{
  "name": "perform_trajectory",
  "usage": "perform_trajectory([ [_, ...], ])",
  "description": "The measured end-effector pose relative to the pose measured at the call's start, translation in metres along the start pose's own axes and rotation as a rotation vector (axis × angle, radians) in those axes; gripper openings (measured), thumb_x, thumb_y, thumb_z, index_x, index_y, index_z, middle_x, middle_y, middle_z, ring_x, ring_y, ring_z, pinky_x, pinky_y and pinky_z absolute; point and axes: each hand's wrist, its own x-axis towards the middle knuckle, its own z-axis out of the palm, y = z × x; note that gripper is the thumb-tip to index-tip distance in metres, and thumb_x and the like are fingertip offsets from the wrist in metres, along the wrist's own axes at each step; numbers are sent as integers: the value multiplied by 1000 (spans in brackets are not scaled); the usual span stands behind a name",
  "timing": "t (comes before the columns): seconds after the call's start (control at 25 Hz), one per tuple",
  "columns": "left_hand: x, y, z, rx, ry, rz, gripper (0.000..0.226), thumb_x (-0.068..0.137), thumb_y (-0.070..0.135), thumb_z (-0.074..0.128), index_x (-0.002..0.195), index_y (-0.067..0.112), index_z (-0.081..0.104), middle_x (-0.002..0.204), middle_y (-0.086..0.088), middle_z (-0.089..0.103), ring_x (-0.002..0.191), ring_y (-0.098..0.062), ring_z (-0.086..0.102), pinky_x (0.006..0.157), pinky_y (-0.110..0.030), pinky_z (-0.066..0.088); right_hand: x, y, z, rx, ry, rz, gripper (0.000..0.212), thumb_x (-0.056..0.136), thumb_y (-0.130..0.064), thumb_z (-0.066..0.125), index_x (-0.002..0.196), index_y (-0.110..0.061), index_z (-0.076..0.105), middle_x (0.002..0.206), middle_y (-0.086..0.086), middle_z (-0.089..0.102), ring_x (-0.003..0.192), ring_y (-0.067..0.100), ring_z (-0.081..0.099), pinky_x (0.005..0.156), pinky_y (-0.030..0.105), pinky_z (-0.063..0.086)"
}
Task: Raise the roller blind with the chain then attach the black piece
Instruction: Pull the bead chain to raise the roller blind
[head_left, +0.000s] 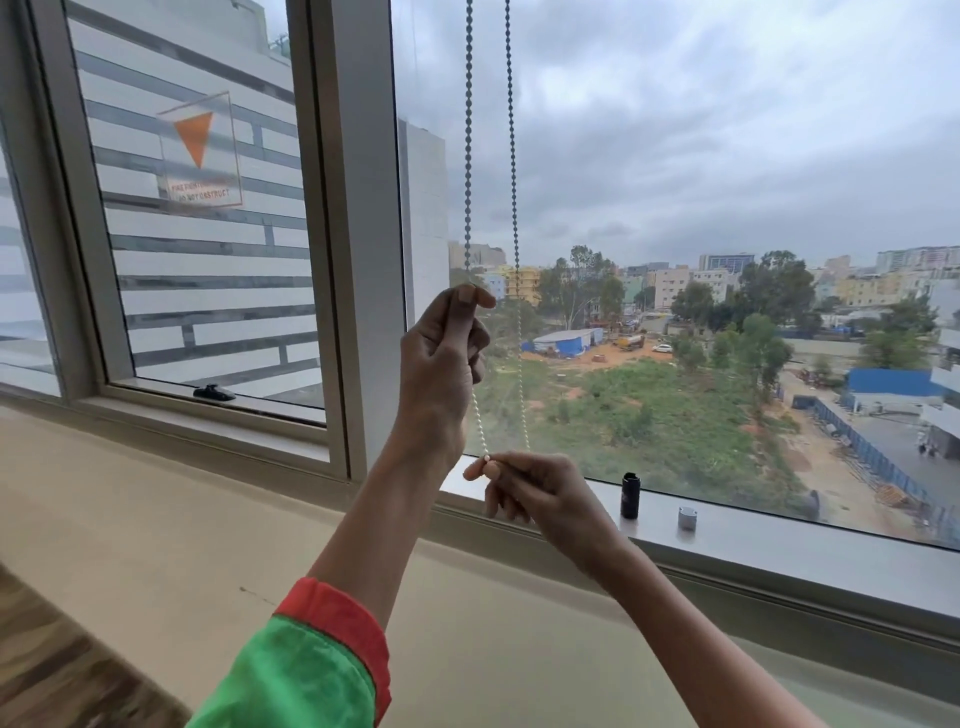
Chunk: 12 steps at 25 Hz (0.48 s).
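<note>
A beaded blind chain (468, 156) hangs in two strands in front of the window glass. My left hand (441, 353) is raised and pinches the left strand between thumb and forefinger. Lower down, my right hand (524, 493) pinches the chain's bottom end near the sill. The black piece (630, 495), a small upright cylinder, stands on the window ledge (779, 551) just right of my right hand, touched by neither hand. The roller blind itself is out of view above.
A small grey cap (687, 518) sits on the ledge right of the black piece. A black window handle (214, 393) lies on the left frame, below a pane with an orange triangle sticker (196, 137). A wide beige sill (208, 519) runs beneath.
</note>
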Motion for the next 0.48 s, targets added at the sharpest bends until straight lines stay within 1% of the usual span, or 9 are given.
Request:
perform_trajectory([
  [0.08,-7,-7,-4,6,-10,-16,32,96,25,49,70,29,69,47,15,41,44,-2,31,43,-14,27,3,-2,-7,31,-48,50,26,90,-31,55,92,-11,72,72,2,72,66,12,62,60,20,44],
  [0.12,-11,-12,-5,8,-16,-26,32,95,25,50,70,29,69,48,14,42,44,-2,32,43,-14,28,6,-6,-9,64,-25,65,31,87,-36,55,91,-12,73,75,1,74,71,13,66,64,23,47],
  [0.16,-16,-17,-6,8,-25,-36,30,95,26,50,71,28,69,48,14,42,45,-4,32,44,-15,29,12,-12,-11,124,22,67,32,85,-37,53,90,-11,72,76,0,74,73,13,67,68,26,49],
  [0.2,-22,-21,-5,7,-36,-49,29,95,26,50,73,27,68,49,13,42,47,-5,31,45,-17,29,19,-20,-13,201,72,52,32,87,-34,51,91,-9,71,78,2,73,72,14,68,70,28,50],
  [0.28,-35,-32,-3,3,-53,-92,25,94,27,48,78,26,68,50,13,44,48,-6,31,49,-20,28,34,-41,-18,306,136,-10,30,93,-24,48,100,-2,68,85,9,71,73,16,68,70,28,55],
  [0.36,-46,-42,-3,22,-63,-132,25,94,28,48,79,25,68,50,13,43,48,-5,31,49,-20,27,48,-67,-25,331,142,-71,32,95,-22,46,104,2,66,92,14,71,79,22,70,73,29,58],
  [0.4,-51,-47,-4,35,-67,-146,26,94,28,48,78,24,67,50,12,41,48,-5,30,48,-20,26,55,-80,-28,345,135,-94,34,96,-23,45,105,3,65,94,16,71,80,25,70,75,32,58],
  [0.48,-59,-54,-7,42,-68,-174,25,93,29,49,75,23,66,49,11,37,46,-6,28,48,-20,23,67,-102,-31,386,125,-114,35,97,-24,43,105,4,63,91,16,70,76,24,70,75,35,57],
])
